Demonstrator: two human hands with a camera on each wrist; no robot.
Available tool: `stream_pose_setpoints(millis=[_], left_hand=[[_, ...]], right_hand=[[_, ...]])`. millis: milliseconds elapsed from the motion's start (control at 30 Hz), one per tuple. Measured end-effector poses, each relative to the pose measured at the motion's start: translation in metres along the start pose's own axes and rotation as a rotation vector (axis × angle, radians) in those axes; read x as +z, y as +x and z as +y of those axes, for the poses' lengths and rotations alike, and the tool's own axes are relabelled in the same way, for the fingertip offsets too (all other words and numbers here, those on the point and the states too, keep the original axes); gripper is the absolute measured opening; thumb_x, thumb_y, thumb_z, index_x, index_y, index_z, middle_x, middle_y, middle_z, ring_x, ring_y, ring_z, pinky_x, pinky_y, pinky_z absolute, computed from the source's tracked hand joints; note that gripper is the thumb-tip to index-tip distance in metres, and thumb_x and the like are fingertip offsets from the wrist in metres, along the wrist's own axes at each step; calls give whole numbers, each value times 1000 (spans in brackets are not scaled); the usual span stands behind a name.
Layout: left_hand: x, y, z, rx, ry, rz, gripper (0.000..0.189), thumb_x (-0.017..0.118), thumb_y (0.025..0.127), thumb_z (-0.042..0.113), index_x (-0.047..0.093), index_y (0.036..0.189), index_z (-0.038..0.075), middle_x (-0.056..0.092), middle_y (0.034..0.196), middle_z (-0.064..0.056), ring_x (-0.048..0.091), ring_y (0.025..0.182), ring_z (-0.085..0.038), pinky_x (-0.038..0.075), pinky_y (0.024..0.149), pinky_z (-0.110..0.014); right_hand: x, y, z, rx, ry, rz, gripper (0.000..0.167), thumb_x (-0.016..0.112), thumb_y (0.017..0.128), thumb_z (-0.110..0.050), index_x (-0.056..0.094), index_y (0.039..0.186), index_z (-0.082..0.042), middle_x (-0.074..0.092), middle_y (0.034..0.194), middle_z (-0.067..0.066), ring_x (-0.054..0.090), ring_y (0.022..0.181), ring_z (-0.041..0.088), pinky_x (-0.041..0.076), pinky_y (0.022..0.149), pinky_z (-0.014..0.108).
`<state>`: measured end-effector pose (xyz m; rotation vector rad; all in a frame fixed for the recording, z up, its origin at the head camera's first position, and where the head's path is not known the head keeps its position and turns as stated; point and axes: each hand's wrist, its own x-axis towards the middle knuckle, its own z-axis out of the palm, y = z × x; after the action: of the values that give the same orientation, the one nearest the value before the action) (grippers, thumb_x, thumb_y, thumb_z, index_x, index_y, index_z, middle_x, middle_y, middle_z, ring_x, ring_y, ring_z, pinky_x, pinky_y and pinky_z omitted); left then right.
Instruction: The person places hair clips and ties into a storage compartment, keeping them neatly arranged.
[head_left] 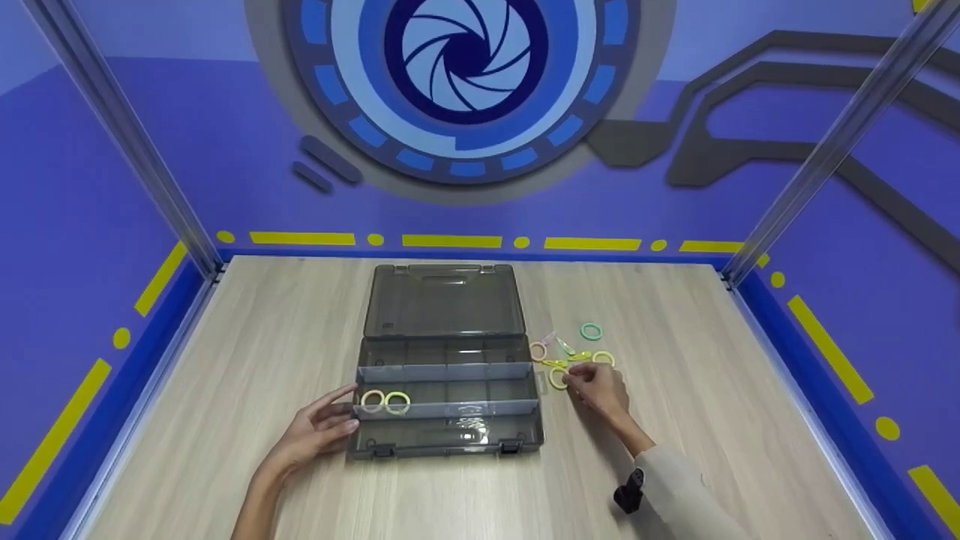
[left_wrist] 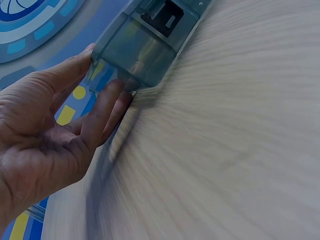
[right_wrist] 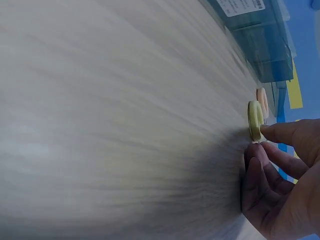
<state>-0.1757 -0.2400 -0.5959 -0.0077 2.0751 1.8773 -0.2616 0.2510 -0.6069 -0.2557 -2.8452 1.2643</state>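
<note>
A translucent grey compartment box [head_left: 450,450] lies with its lid [head_left: 444,300] swung back. In its middle row, at the left end, are a peach hair tie [head_left: 373,391] and a yellow-green hair tie [head_left: 406,397]. My left hand [head_left: 311,435] rests with spread fingers against the box's left side; in the left wrist view its fingertips touch the box wall [left_wrist: 135,50]. To the right of the box, my right hand [head_left: 601,388] pinches the edge of a yellow hair tie [head_left: 553,378] between thumb and fingers. That hair tie [right_wrist: 255,120] also shows in the right wrist view.
Beyond the right hand lie another yellow hair tie [head_left: 604,355], a green hair tie [head_left: 591,331] and a peach one [head_left: 538,351]. Several small hair clips in yellow, green [head_left: 565,346] and pink lie among them. Blue panels [head_left: 480,217] border the wooden table [head_left: 285,315].
</note>
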Motion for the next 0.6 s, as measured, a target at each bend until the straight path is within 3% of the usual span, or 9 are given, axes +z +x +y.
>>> stream_pose_setpoints(millis=[267,433,600], left_hand=[[-2,-1,2,6,7,0,74,72,97,18,33,159,6,49,145,-28,63,112,-9,60,91,-35],[1,0,3,7,26,15,73,71,97,21,34,159,10,46,146,-28,63,114,-16,61,92,-42],[3,1,2,11,39,35,68,69,98,18,38,158,11,45,144,-27,63,114,-19,60,93,-42]], right_hand=[[4,1,-2,-1,-63,36,15,80,87,-20,80,95,-8,74,78,1,60,63,9,42,54,23],[2,-2,-2,-14,-60,46,9,80,87,-17,80,90,-8,74,76,1,59,62,8,42,53,21],[-2,-3,-4,-26,-9,18,11,79,89,-18,79,89,-7,72,74,1,58,60,8,43,50,20]])
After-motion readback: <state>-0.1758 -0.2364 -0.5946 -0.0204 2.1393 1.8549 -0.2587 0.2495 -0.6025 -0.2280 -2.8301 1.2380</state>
